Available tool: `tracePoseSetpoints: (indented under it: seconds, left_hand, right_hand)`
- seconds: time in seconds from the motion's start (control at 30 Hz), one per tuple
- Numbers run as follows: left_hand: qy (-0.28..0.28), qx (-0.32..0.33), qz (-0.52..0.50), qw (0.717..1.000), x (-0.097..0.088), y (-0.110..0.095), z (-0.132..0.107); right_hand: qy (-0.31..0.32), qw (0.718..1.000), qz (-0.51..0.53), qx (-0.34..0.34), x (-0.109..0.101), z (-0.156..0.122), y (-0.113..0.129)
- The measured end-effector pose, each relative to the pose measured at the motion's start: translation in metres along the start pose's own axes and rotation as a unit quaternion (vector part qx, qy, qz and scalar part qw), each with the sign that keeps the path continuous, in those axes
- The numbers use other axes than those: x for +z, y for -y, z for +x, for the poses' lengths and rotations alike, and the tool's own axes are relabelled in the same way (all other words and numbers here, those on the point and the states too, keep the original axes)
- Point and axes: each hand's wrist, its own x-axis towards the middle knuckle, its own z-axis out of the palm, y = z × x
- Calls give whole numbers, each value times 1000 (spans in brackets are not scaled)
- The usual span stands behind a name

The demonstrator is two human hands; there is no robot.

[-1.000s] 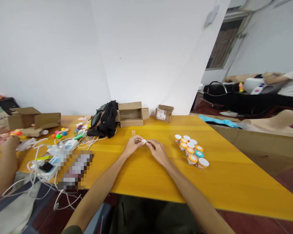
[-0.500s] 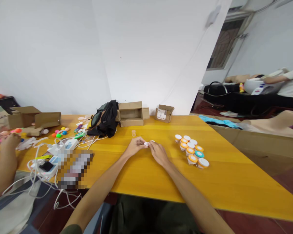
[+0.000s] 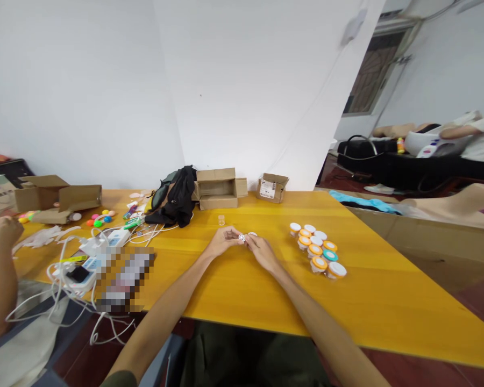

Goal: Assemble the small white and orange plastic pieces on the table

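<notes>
- And here's the left hand [image 3: 225, 242], thumb and fingers pinching a small white dotted piece [image 3: 241, 237] above the middle of the tabletop [image 3: 242, 290]!
- In from the other side, the right hand [image 3: 261, 251], fingers bent, tips right up beside that piece; whether they grip it, I cannot tell.
- A white disc [image 3: 252, 234] peeks out just behind those right fingertips, mostly hidden.
- Beyond the left hand, toward the far edge, stands a small clear container [image 3: 221, 220].
- Over toward the right edge, a crowd of lidded cups [image 3: 315, 250], lids white, orange and teal!
</notes>
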Motion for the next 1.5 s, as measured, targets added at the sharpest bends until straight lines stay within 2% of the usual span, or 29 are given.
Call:
tracePoseSetpoints:
  seconds: [0.17,0.3,0.5,0.7,0.87,1.0,1.1,1.3,1.5]
  left_hand:
    - [-11,-12,-6,1000,1,-3,-1]
    - [-12,-15,-4,1000,1,-2,-2]
    - [2,-4,10,1000,-2,2,0]
    - [11,-2,29,1000,-8,6,3]
    - [-24,22,105,994,-20,1,4]
    - [-99,49,222,969,-37,-5,5]
    - [-126,58,316,938,-48,-6,4]
    - [-132,51,438,888,-55,-3,1]
    - [-124,94,479,864,-50,1,-1]
  right_hand:
    - [-40,997,-73,-1,4,-3,-3]
    - [-36,994,-107,7,4,-4,-3]
    - [-17,999,-33,5,0,-1,-2]
    - [0,997,69,31,1,1,1]
    - [-24,996,87,22,0,0,7]
    - [-40,999,20,5,-1,-2,11]
    - [-35,999,-36,-9,1,-4,12]
    - [2,991,-131,-33,3,-6,13]
    - [26,979,-198,-29,3,-7,18]
